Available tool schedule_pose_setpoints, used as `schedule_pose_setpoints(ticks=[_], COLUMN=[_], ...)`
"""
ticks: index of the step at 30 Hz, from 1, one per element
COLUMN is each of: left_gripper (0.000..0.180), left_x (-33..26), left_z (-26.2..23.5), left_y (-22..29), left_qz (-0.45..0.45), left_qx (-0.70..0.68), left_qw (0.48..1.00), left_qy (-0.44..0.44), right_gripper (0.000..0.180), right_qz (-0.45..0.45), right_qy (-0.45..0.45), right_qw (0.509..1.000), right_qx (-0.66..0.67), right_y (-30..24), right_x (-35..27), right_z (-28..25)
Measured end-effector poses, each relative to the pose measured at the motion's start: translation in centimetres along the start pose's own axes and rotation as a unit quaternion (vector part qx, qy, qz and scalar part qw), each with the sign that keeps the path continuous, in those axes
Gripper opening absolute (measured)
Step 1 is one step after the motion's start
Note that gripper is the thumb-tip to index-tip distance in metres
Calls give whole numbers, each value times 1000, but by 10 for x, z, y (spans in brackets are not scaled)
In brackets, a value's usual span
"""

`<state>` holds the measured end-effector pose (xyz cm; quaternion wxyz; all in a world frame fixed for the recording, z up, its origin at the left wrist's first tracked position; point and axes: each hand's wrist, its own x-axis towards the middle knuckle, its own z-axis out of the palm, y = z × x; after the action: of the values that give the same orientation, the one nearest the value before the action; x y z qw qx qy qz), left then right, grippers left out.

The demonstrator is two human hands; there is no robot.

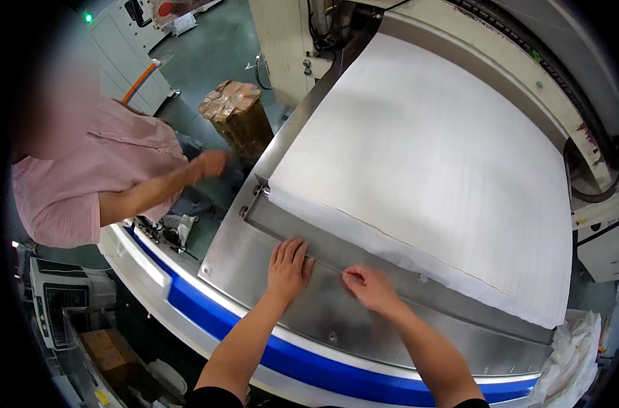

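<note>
Wide head-worn fisheye view, upright, looking down from near above the metal table (316,313)

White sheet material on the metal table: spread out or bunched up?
Spread out: the white sheet material lies broad and largely smooth across the metal table. Folds underneath: cannot tell.

Sheet stack (418,163) on table (309,316), co-worker (95,173) to its left
</note>
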<state>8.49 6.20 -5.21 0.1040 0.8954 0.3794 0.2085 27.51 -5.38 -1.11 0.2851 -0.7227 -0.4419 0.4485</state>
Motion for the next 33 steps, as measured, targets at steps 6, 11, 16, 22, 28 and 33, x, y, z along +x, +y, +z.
schedule_pose_setpoints(ticks=[6, 11, 16, 22, 28, 33], left_gripper=[36, 35, 35, 34, 33, 33], left_x=[-5, -4, -4, -7, -2, -8], left_z=[9, 5, 4, 2, 8, 3], left_y=[-4, -4, -3, -3, -2, -6], left_qz=[-9, -8, 1, -7, -6, -21], left_qx=[10, 6, -3, 6, -7, -9], left_qw=[1000, 1000, 1000, 1000, 1000, 1000], left_qy=[1, 7, 19, 22, 17, 19], right_gripper=[28, 29, 30, 28, 27, 22], right_qz=[15, 11, 58, 58, 18, -97], right_qy=[-26, -27, -56, -47, 13, 72], right_qw=[999, 999, 996, 992, 1000, 990], right_qx=[18, 31, 46, 106, -6, -71], right_y=[5, 24, 27, 47, 13, -46], right_x=[3, -1, -22, -40, -23, 40], right_z=[14, 27, 36, 36, -4, -18])
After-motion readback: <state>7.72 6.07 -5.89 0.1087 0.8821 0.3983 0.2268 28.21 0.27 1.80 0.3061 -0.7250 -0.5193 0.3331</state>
